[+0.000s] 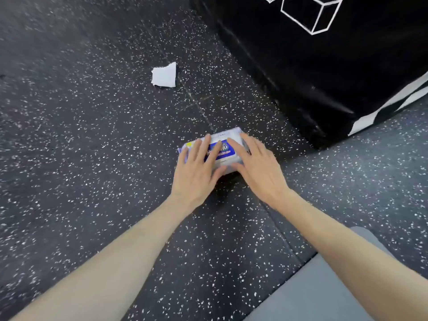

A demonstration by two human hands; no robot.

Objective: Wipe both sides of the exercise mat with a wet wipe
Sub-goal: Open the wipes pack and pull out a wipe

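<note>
Resting on a pack of wet wipes (216,150), both hands lie flat in the head view, the pack sitting on the dark speckled floor (92,135). The left hand (196,172) covers the pack's left half with fingers straight and slightly spread, thumb along its near edge. The right hand (257,167) covers the right half the same way, fingers extended over the blue label; neither hand curls round anything. Beyond the pack and to its left, well apart, a single white wipe (164,75) lies crumpled on the floor. Just beyond the pack to its right stands a large black padded block (324,66) with white cube outlines. Nearer than the pack, at right, a grey mat (324,293) shows.
</note>
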